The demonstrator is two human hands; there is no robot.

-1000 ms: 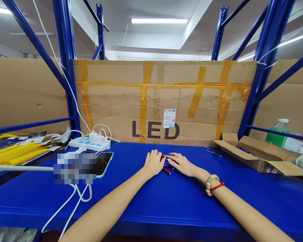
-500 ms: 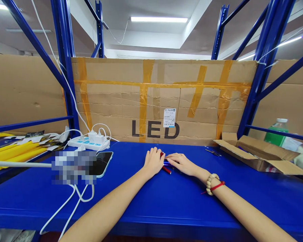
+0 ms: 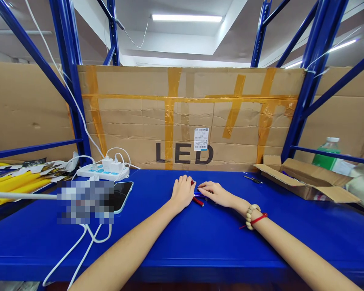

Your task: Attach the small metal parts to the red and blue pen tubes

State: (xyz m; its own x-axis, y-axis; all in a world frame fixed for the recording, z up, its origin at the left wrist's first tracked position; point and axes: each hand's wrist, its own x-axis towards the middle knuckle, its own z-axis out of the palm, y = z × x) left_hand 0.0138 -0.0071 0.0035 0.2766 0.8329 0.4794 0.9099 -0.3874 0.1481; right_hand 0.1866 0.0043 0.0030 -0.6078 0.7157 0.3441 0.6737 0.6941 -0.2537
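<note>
On the blue shelf deck (image 3: 182, 238), a red pen (image 3: 198, 201) and a blue pen (image 3: 200, 195) lie between two hands that rest near each other without touching. The left hand (image 3: 183, 193) lies palm down over the red pen; the right hand (image 3: 216, 194) bends its fingers at the blue pen. Compared with one second earlier, the right fingers are drawn closer together and the view is slightly shifted; the pens keep their place, suggesting little progress in the handling. Whether either hand grips cannot be told, since the palms are hidden. Pixelation obscures items beside the smartphone (image 3: 124, 197); flaps mask most contents of the open carton (image 3: 279, 176).
</note>
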